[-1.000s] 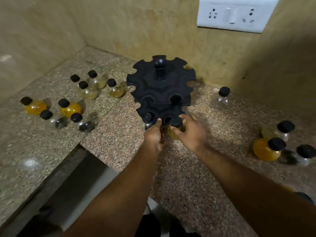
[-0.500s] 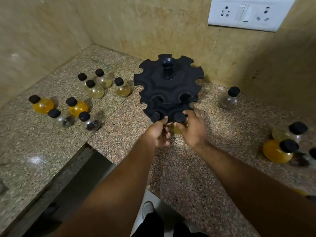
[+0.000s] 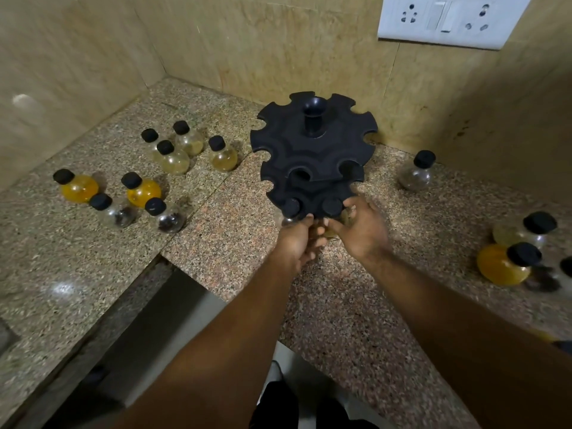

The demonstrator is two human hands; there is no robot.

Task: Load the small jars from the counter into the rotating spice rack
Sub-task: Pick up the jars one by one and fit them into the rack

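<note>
Here both hands work at the near edge of the black two-tier notched plastic spice rack (image 3: 312, 156), on the speckled granite counter (image 3: 216, 243). The right hand (image 3: 362, 230) curls round a small round glass jar with a black cap (image 3: 331, 206), seated in a lower-tier notch. The left hand (image 3: 297, 239) has its fingers bent under the rim; whether it grips anything I cannot tell. Push the neck fully into the slot, steadying the rack. Most jars wait left and right of the rack.

Speckled granite counter (image 3: 340, 320) under jars (image 3: 168, 156), black rack (image 3: 312, 156).
</note>
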